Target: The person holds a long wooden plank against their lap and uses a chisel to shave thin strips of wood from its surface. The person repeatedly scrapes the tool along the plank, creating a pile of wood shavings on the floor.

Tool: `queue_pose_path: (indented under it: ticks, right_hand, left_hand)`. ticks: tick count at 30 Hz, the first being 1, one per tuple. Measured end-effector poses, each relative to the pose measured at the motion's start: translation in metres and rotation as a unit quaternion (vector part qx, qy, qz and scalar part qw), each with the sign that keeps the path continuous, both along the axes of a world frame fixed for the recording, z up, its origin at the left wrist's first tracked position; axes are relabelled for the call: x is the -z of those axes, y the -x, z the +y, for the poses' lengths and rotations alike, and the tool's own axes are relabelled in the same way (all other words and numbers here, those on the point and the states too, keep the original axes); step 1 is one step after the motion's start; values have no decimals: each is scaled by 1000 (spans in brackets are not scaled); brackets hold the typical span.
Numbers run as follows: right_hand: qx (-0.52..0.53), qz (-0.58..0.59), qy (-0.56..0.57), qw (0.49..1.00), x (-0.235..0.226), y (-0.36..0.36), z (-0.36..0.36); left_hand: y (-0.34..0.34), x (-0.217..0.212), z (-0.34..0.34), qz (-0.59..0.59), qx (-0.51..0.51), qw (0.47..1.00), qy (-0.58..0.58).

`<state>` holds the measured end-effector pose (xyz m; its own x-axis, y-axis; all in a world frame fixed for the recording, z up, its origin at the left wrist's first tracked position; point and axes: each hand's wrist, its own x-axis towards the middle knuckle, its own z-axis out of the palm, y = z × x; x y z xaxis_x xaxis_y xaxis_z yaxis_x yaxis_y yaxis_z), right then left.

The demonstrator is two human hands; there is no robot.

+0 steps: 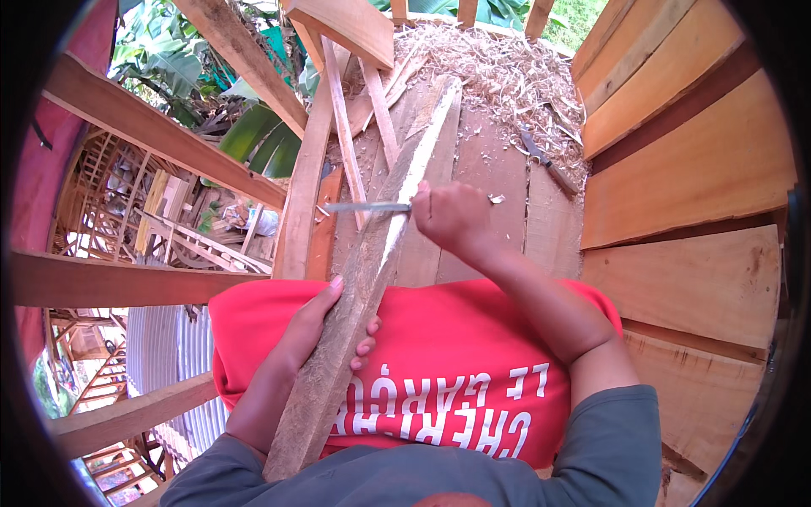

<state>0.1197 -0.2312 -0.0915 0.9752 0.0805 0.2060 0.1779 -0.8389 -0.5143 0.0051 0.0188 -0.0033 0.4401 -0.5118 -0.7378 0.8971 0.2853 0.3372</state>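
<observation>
- Beyond the right fist (pixel 452 218), a plank floor (pixel 486 177) runs away toward a heap of pale shavings (pixel 519 72).
- To its right rise overlapping wall boards (pixel 688 131); a wooden-handled knife (pixel 551 165) lies on the floor beyond it, also rightward.
- Left of both hands, open timber rails (pixel 152 127) frame green leaves (pixel 258 139).
- The right fist is clenched around the hidden handle of a blade (pixel 367 207), which points left across the timber (pixel 367 253).
- The left hand (pixel 308 325) grasps that timber from below; its length slants past both sides of this grip, over red cloth (pixel 473 338).
</observation>
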Motion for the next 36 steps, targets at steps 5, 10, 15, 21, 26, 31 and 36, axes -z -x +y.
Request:
queue_pose_path:
  ticks: [5,10,15,21,26,31,36]
  right_hand:
    - [10,1,60,998,-17,2,2]
    - [2,17,28,999,-2,-8,-16]
    - [-1,33,12,999,-17,15,10]
    - [30,39,39,998,-7,13,12]
    - [82,47,20,995,-1,-1,0]
    - [23,68,6,997,-13,7,4]
    - [12,107,31,994,-11,2,4]
  left_hand:
    - [1,-6,-8,5,14,999,-33]
    - [-3,2,-1,-5,2,1000,-9]
    - [-3,-1,5,12,-22,999,32]
    - [-4,5,4,22,-41,998,44]
    - [-3,1,-2,-3,-14,1000,4]
    - [1,-5,-8,16,-20,999,-28]
    - [0,2,-7,8,-12,1000,-22]
